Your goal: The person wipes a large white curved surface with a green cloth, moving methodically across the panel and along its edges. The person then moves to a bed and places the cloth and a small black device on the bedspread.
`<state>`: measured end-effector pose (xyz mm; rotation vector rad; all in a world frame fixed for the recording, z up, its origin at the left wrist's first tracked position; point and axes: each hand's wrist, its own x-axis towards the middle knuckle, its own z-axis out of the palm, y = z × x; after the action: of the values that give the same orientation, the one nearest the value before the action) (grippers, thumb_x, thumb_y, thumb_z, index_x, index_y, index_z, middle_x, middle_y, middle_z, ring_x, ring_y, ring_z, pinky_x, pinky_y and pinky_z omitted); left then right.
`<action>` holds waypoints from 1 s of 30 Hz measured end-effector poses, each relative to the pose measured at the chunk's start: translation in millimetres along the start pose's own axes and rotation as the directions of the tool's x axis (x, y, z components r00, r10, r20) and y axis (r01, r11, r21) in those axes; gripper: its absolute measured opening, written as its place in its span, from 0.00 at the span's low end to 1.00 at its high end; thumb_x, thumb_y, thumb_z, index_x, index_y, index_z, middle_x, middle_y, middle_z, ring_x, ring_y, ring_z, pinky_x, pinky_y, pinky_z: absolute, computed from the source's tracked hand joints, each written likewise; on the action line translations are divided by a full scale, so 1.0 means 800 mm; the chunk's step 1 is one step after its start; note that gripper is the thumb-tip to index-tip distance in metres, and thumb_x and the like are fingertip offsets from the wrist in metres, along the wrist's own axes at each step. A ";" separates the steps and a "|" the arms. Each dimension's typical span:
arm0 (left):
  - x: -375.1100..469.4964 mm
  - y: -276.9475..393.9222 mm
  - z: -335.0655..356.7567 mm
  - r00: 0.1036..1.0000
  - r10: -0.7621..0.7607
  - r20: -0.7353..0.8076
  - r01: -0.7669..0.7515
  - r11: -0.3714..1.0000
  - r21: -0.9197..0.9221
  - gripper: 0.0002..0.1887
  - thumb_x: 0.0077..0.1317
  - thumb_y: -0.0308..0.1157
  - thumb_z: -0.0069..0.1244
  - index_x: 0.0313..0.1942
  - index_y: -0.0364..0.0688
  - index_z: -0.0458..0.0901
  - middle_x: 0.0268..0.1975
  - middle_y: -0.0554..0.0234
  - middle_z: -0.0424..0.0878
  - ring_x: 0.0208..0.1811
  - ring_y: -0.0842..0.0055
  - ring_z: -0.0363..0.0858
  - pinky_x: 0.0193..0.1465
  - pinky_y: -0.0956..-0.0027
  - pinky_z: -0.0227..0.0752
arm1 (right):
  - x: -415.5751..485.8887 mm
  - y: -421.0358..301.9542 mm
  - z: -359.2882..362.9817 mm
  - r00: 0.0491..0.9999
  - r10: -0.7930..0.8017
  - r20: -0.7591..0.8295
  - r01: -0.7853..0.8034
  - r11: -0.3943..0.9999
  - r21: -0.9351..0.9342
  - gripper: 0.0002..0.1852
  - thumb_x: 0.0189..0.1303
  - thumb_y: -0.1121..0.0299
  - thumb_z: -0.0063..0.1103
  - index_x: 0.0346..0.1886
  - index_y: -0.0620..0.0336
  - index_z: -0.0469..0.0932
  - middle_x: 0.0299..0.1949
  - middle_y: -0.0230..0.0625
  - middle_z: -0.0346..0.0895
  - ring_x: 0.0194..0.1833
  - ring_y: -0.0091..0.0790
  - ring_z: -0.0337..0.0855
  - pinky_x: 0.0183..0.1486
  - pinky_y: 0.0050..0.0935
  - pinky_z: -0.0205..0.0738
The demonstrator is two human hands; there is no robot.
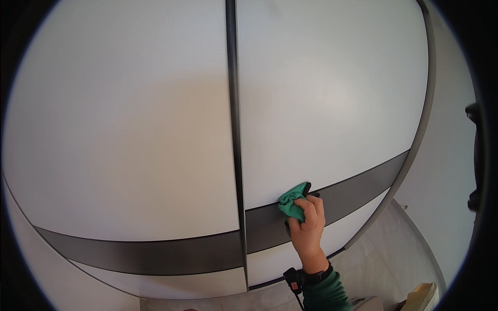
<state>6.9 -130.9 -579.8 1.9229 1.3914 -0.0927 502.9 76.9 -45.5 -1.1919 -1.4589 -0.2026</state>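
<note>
My right hand (309, 229) grips a crumpled green cloth (292, 202) with dark edging. The cloth lies against the right wardrobe door (327, 97), where its white panel meets a dark grey band (362, 173). My fingers are bent around the cloth, and the thumb is on its lower left side. A black strap with a small device (293, 280) sits at my wrist, below a green sleeve (327, 291). My left hand is out of view.
A dark vertical profile (233, 97) divides the right door from the left wardrobe door (136, 136). Pale floor tiles (373, 252) run along the base. A yellowish cloth-like item (420, 297) is at the lower right, beside a white wall (439, 175).
</note>
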 end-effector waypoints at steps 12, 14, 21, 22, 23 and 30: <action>-0.019 -0.016 -0.008 0.998 0.047 -0.037 -0.045 0.998 0.045 0.18 0.69 0.43 0.41 0.51 0.50 0.82 0.57 0.55 0.79 0.61 0.53 0.72 0.61 0.51 0.70 | -0.197 0.082 0.058 0.940 0.308 0.149 -0.290 0.948 -0.133 0.18 0.44 0.77 0.64 0.41 0.57 0.74 0.41 0.45 0.72 0.42 0.55 0.76 0.42 0.47 0.73; -0.021 -0.014 -0.009 0.998 0.042 -0.049 -0.041 0.999 0.017 0.18 0.68 0.44 0.42 0.50 0.49 0.83 0.57 0.55 0.79 0.61 0.53 0.72 0.61 0.51 0.70 | -0.209 0.084 0.057 0.895 0.407 0.182 -0.379 0.910 -0.169 0.17 0.44 0.77 0.63 0.41 0.57 0.73 0.41 0.45 0.72 0.42 0.55 0.76 0.43 0.46 0.74; -0.024 -0.007 -0.013 0.996 0.079 -0.041 -0.078 0.997 0.028 0.17 0.67 0.40 0.43 0.52 0.48 0.81 0.55 0.54 0.80 0.60 0.54 0.72 0.60 0.52 0.71 | -0.050 0.032 -0.002 0.988 0.130 -0.089 -0.123 0.989 0.079 0.17 0.50 0.83 0.57 0.46 0.62 0.75 0.44 0.45 0.72 0.44 0.50 0.75 0.48 0.37 0.72; -0.024 -0.007 -0.013 0.995 0.091 -0.044 -0.090 0.996 0.016 0.17 0.67 0.40 0.43 0.52 0.48 0.81 0.54 0.54 0.80 0.60 0.54 0.73 0.60 0.52 0.71 | -0.023 0.023 -0.010 0.987 0.109 -0.115 -0.102 0.992 0.069 0.17 0.51 0.84 0.57 0.46 0.62 0.75 0.44 0.45 0.72 0.44 0.49 0.76 0.48 0.36 0.72; -0.025 -0.007 -0.013 0.994 0.101 -0.048 -0.101 0.995 0.004 0.17 0.67 0.39 0.43 0.52 0.48 0.80 0.54 0.54 0.80 0.60 0.54 0.73 0.60 0.52 0.71 | -0.002 0.015 -0.016 0.987 0.076 -0.141 -0.070 0.996 0.049 0.17 0.52 0.83 0.57 0.47 0.61 0.75 0.45 0.45 0.72 0.45 0.48 0.76 0.48 0.36 0.72; -0.038 -0.013 -0.007 0.998 0.060 -0.035 -0.058 0.997 0.057 0.17 0.67 0.39 0.41 0.51 0.48 0.81 0.54 0.56 0.81 0.61 0.54 0.72 0.60 0.53 0.71 | -0.025 0.017 0.005 0.988 0.114 -0.106 -0.115 0.993 0.002 0.19 0.48 0.82 0.59 0.46 0.60 0.73 0.45 0.46 0.71 0.44 0.51 0.76 0.48 0.38 0.73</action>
<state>-16.0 -150.0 -567.5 2.0194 1.3684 -0.0692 506.0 75.5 -69.7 -1.2456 -1.2940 -0.1874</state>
